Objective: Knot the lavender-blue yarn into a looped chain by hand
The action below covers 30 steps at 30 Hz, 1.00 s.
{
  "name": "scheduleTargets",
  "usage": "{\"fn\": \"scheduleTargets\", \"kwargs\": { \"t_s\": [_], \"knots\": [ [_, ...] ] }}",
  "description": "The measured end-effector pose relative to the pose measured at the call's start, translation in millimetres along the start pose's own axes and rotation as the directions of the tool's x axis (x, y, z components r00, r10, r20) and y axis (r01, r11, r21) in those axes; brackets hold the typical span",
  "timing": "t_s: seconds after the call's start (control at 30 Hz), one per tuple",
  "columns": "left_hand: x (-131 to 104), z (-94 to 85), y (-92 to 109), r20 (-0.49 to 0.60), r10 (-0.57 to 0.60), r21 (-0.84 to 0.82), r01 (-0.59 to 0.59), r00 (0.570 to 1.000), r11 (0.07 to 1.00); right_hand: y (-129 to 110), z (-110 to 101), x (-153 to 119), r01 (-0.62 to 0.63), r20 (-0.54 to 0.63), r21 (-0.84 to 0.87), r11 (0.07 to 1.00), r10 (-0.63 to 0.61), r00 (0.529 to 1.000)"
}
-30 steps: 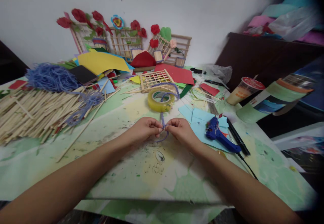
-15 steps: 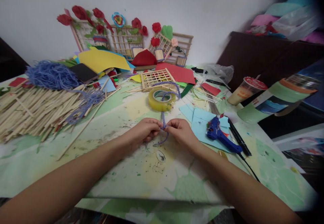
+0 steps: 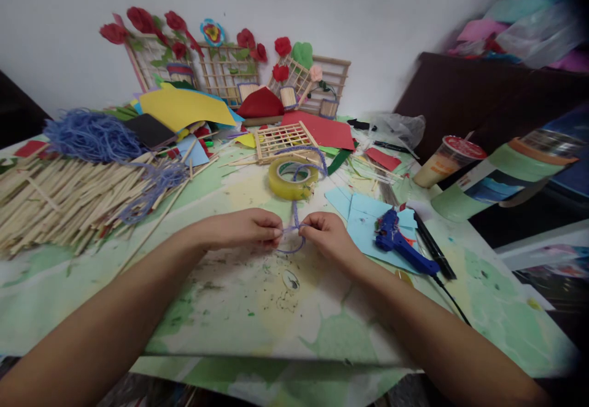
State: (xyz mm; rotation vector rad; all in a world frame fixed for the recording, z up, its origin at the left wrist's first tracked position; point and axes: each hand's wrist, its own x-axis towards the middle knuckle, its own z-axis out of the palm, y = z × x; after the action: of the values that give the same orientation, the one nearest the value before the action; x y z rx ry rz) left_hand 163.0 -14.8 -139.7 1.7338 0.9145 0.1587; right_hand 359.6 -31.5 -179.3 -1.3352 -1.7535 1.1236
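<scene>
A braided purple yarn cord (image 3: pixel 296 212) runs from near the small stick lattice (image 3: pixel 288 140), through the roll of yellowish tape (image 3: pixel 276 181), and down between my hands. My left hand (image 3: pixel 257 228) pinches a loose yarn strand to the left of the braid's lower end. At that lower end, my right hand (image 3: pixel 322 230) grips the yarn between thumb and forefinger. A strand is stretched between the two hands, and another curves below them toward the left fingers. The tape roll lies flat just beyond the hands.
A blue glue gun (image 3: pixel 405 244) lies on light-blue paper (image 3: pixel 361 217) at the right, its cord trailing forward. A drink cup (image 3: pixel 448 161) and green bottle (image 3: pixel 497 177) stand beyond it. Wooden sticks (image 3: pixel 83 204) and tangled purple yarn (image 3: pixel 92 137) cover the left.
My left hand has moved left, away from my right hand, drawing a yarn strand out between them. My right hand stays nearly in place at the braid's end.
</scene>
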Motion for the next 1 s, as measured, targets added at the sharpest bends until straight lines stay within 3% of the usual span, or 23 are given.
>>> {"fn": "scheduleTargets", "kwargs": {
  "t_s": [0.07,0.13,0.23,0.27,0.33,0.43,0.6,0.73,0.8,0.87,1.0],
  "knots": [
    [-3.9,-12.3,-0.1,-0.083,-0.018,0.171,0.032,0.996,0.985,0.7,-0.1,0.3,0.002,-0.003,0.004,1.000,-0.002,1.000],
    [-0.2,-16.0,-4.3,-0.283,0.018,0.219,0.047,0.959,0.975,1.7,0.1,0.5,0.008,-0.005,0.014,1.000,-0.008,1.000],
    [14.5,-2.6,-11.4,-0.513,0.032,-0.063,-0.075,0.858,0.995,2.5,0.9,0.6,0.001,-0.006,0.014,1.000,-0.001,1.000],
    [19.4,5.3,-12.4,-0.506,-0.011,-0.225,-0.120,0.863,0.967,2.4,1.2,0.5,-0.002,-0.010,0.008,1.000,0.002,1.000],
    [26.5,21.6,-11.4,-0.392,-0.094,-0.505,-0.129,0.915,0.854,1.5,1.9,0.0,-0.005,-0.016,-0.001,1.000,0.005,1.000],
    [28.9,38.5,-6.7,-0.235,-0.159,-0.673,-0.042,0.959,0.739,-1.0,2.6,-1.5,-0.009,0.008,0.011,1.000,0.009,1.000],
    [25.4,42.9,-8.8,-0.107,-0.145,-0.669,0.037,0.984,0.743,-3.0,3.6,-2.7,-0.010,0.046,0.010,1.000,0.010,0.999],
    [26.4,43.7,-16.3,-0.157,-0.147,-0.630,0.016,0.977,0.776,-0.4,3.5,-1.6,0.022,0.016,-0.100,0.995,-0.021,1.000],
    [27.7,44.8,-18.8,-0.177,-0.145,-0.618,0.005,0.974,0.786,-1.0,2.7,-3.2,0.068,-0.004,-0.246,0.967,-0.072,0.997],
    [28.8,45.7,-19.8,-0.195,-0.143,-0.615,-0.007,0.970,0.789,-4.9,1.8,-8.0,0.114,-0.035,-0.454,0.884,-0.145,0.989],
    [28.2,47.3,-17.2,-0.226,-0.160,-0.628,-0.018,0.961,0.778,-18.0,3.0,-23.1,0.219,-0.005,-0.757,0.616,-0.341,0.940]
  ]
}}
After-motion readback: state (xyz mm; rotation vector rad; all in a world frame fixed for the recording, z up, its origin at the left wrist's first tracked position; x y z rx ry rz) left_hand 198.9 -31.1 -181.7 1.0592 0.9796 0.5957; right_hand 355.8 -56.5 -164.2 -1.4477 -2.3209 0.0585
